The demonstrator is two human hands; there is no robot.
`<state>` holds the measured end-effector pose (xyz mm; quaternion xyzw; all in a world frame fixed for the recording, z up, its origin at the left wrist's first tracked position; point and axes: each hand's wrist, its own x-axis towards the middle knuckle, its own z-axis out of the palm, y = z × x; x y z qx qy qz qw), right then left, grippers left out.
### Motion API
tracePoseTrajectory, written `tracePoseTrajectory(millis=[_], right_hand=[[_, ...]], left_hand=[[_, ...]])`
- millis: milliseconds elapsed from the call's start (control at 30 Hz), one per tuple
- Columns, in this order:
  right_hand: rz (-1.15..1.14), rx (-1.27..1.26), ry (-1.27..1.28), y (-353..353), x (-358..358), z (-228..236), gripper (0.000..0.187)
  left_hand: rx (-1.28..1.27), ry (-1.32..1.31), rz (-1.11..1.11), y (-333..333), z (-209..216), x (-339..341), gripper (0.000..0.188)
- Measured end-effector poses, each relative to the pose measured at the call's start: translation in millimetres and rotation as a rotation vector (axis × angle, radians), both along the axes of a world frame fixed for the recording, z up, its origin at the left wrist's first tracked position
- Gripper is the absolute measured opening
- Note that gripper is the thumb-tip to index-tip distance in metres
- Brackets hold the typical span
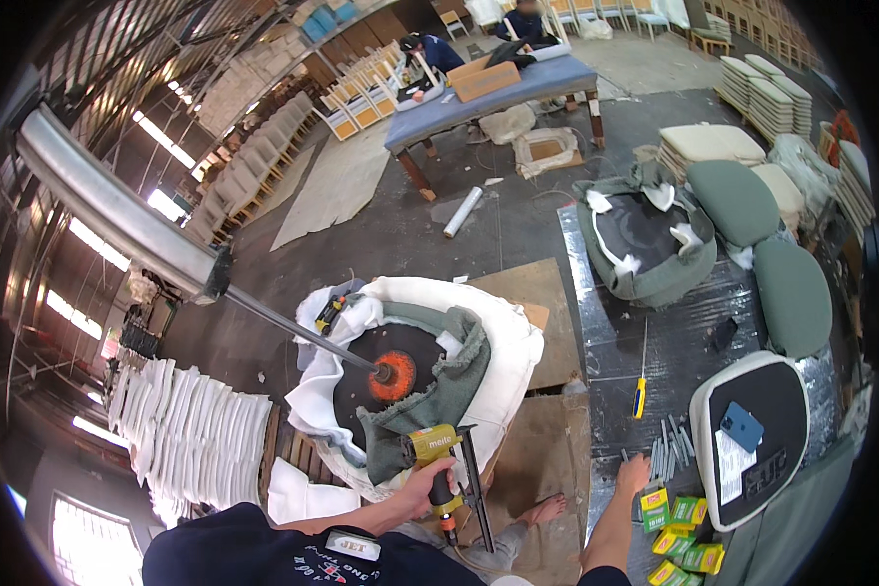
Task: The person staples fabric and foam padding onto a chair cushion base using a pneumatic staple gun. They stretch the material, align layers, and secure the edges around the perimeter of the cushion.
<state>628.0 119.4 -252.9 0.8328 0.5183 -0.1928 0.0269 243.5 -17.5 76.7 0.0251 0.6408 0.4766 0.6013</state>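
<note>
My left hand [432, 485] is wrapped round the grip of a yellow and black pneumatic staple gun [434, 444], beside the near edge of a rounded seat. Grey-green fabric [410, 427] and white padding [513, 352] are folded over the seat's black underside. An orange round pad [391, 376] on a metal rod presses on its middle. On the foil-covered table, my right hand [635, 473] has its fingers closed on a grey staple strip [624, 454]. Several more staple strips [670, 447] lie right beside it.
Yellow-green staple boxes [689, 513], a screwdriver [640, 396] and a white-edged cushion [708, 439] bearing a phone [741, 427] share the table [606, 342] with another green seat [645, 278]. A metal cylinder [117, 195] slants overhead. White pads [186, 425] are stacked at left; people work behind.
</note>
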Motion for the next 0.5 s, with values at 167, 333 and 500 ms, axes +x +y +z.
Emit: tracePoseTrajectory(millis=[167, 333, 500], right_hand=[[-0.048, -0.020, 0.045, 0, 4, 7, 0.025], [-0.141, 0.130, 0.090, 4, 16, 27, 0.023], [0.007, 0.310, 0.237, 6, 31, 82, 0.024]], left_hand=[[0.001, 0.013, 0.012, -12, -15, -2, 0.017], [0.048, 0.027, 0.033, -7, -14, 1, 0.017], [0.063, 0.008, 0.069, -8, -7, 9, 0.018]])
